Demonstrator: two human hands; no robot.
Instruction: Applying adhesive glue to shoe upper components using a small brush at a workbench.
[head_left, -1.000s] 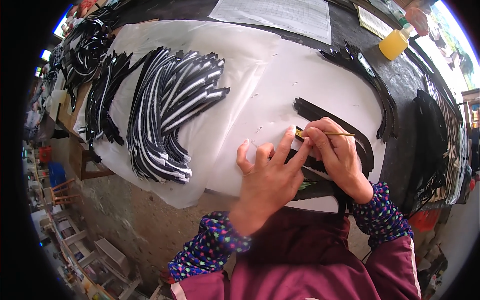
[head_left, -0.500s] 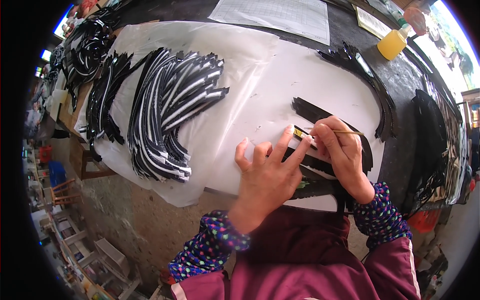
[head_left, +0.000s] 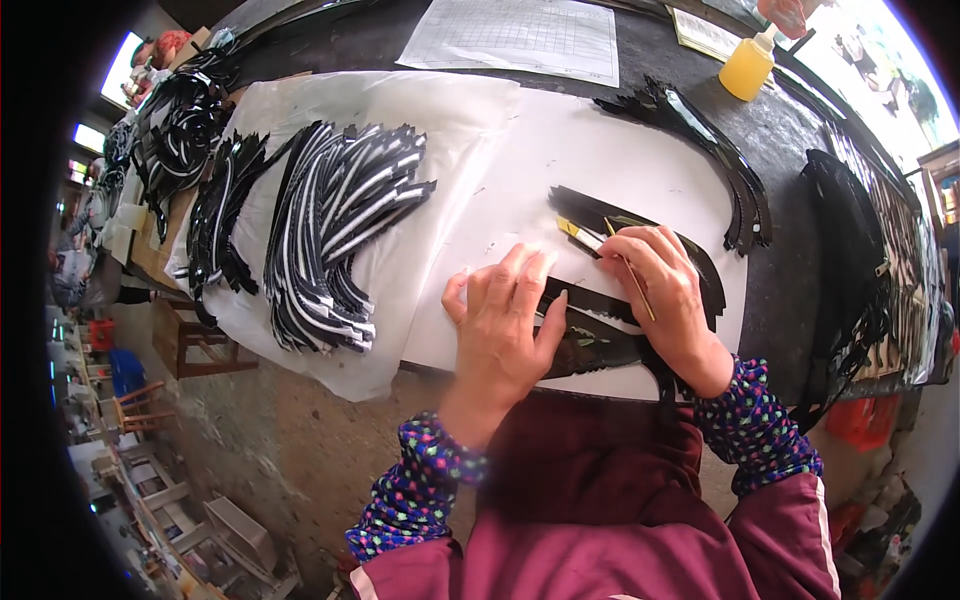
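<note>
Several dark strips (head_left: 600, 299) lie on the white sheet (head_left: 480, 215) in front of me. My left hand (head_left: 505, 315) rests flat on them, fingers stretched out and thumb apart, holding nothing. Over their right part, my right hand (head_left: 655, 285) is closed around a thin brownish stick (head_left: 638, 290). At its fingertips is a small flat piece, yellow at one end and pale at the other (head_left: 578, 235); whether the fingers grip it is hard to tell. Just beyond lies a wider black strip (head_left: 580, 203), partly behind the right hand.
Left, a bundle of black-and-white strips (head_left: 320, 230) lies on translucent plastic film (head_left: 385, 350), beside more black strips (head_left: 228, 190). Curved black strips (head_left: 715, 150) lie far right. Behind are a gridded paper (head_left: 515, 38) and a squeeze bottle of yellow liquid (head_left: 747, 70).
My left hand has moved left and down, away from the right fingertips. In my right hand the stick has swung from level to steep. The yellow-ended piece now lies more exposed. The view has shifted slightly.
</note>
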